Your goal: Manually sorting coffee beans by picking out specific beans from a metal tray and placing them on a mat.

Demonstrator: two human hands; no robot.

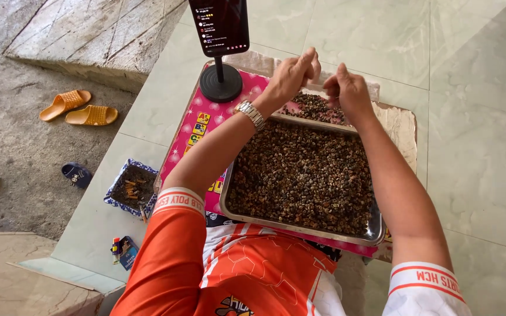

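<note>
Presently, left hand (291,75) extends forward over the far rim of the metal tray (376,231), wrist bearing a watch (250,113), fingertips pinched together on something too small to tell. Right hand (348,90) sits just beside it, fingers curled, likewise pinching. Beneath both lie small dark shells (303,175) filling the tray.

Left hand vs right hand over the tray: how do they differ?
The left hand wears a metal wristwatch; the right hand has a bare wrist. The left hand reaches slightly farther from the person than the right hand. Both hover with pinched fingers above the small dark pile beyond the metal tray.
</note>
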